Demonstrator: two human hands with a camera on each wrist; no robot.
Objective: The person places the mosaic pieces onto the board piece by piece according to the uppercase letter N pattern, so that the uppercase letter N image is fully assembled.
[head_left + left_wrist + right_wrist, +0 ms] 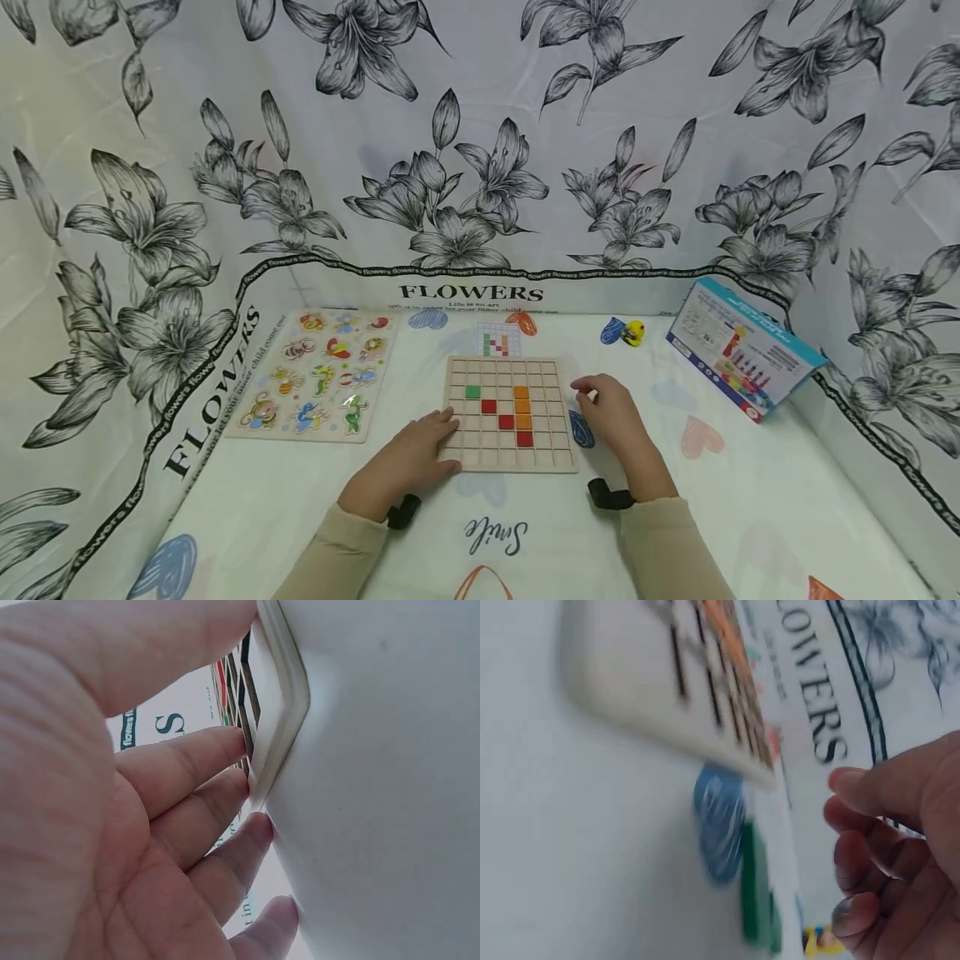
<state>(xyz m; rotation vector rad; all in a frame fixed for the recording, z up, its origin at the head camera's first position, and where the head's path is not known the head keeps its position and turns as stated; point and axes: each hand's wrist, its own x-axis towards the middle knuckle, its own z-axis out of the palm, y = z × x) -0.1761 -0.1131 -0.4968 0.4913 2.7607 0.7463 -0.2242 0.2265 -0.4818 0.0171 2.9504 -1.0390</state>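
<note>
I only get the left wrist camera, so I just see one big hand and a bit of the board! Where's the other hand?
Observer: The right hand is beside the right edge of the board, and I see nothing held in it.
Operator: Ooh, is anything lying near it?
Observer: Yes, the right wrist camera shows a green block, a bit blurred, near a blue printed shape.
</note>
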